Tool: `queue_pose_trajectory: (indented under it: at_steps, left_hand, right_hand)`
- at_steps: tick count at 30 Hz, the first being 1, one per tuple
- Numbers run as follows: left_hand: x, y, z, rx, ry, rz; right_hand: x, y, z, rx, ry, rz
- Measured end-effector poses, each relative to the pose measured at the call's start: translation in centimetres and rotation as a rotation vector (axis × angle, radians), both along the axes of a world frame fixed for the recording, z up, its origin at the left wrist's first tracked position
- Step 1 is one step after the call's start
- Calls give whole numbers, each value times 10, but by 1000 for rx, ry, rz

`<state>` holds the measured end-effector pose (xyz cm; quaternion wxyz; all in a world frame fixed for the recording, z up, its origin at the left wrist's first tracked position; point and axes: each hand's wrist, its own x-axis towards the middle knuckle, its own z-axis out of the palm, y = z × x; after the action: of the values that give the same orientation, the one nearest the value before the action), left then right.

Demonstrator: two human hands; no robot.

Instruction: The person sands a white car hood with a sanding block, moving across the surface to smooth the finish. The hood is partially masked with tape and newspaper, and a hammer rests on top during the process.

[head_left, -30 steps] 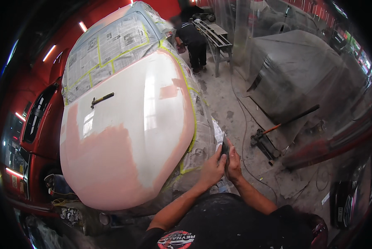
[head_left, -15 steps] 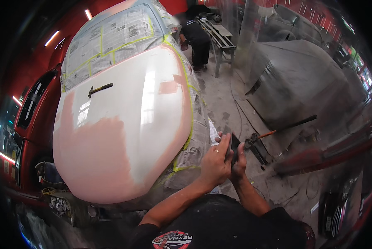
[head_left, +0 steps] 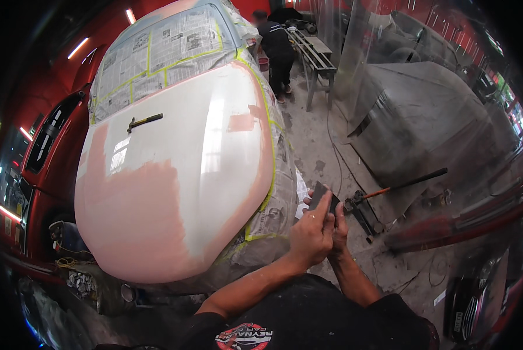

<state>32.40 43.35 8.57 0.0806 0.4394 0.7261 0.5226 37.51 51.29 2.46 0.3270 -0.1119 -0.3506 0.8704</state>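
Observation:
Both of my hands are held together to the right of the car hood's front corner. Between them is a thin, flat dark grey piece (head_left: 318,194) that looks like folded sandpaper. My left hand (head_left: 311,238) presses its fingers along the near face of the piece. My right hand (head_left: 339,230) grips it from the other side, its fingers partly hidden. The hood (head_left: 156,192) beside them is white with dull pink patches. A hammer with a dark handle (head_left: 146,122) lies on the hood near the windshield.
Newspaper and yellow-green tape (head_left: 179,46) cover the windshield. A floor jack (head_left: 363,211) with its long handle stands right of my hands. Beyond it is a plastic-draped car (head_left: 424,111). Another person (head_left: 277,52) stands by a metal bench (head_left: 311,52). A red car (head_left: 54,151) stands left.
My left fingers have shifted along the grey piece, which now shows more of its flat face. The other person is more upright, and a reddish bucket shows beside them.

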Motion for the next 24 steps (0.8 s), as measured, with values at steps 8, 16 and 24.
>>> queue_pose_trajectory:
  at_steps: [8, 16, 24]
  left_hand:
    - [-27, 6, -11, -57, -226, 172]
    - [-91, -12, -62, 270, -789, 130]
    - [-72, -15, -48, 184, -1332, 133]
  right_hand:
    - [8, -9, 3, 198, -163, 41]
    - [15, 14, 8, 345, -358, -48]
    - [19, -30, 26, 1343, -258, -192]
